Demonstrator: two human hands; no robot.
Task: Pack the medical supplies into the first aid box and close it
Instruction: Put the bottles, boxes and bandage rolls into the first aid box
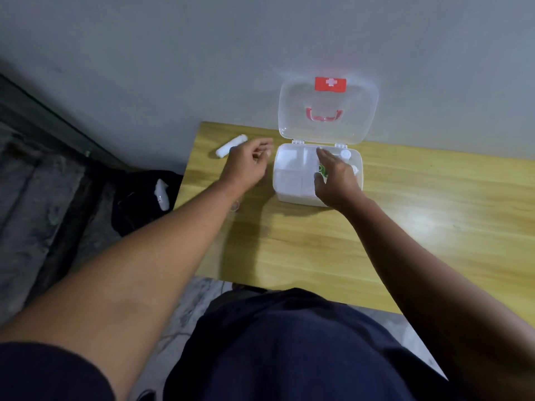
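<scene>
Head view: right hand point(337, 180) fingers spread loosely, palm down over the right compartment of the first aid box point(292, 180); a green-printed item point(322, 170) shows under the fingers, grip on it cannot be told. Left hand point(246, 166) fingers loosely curled and empty, hovering just left of the box, near a white roll point(231, 145) lying on the table point(405, 212) at its far left corner. White bottle cap point(345, 154) visible in the box's far right. Lid point(328, 111) stands open against the wall, red cross label at its top. Left compartments look empty.
</scene>
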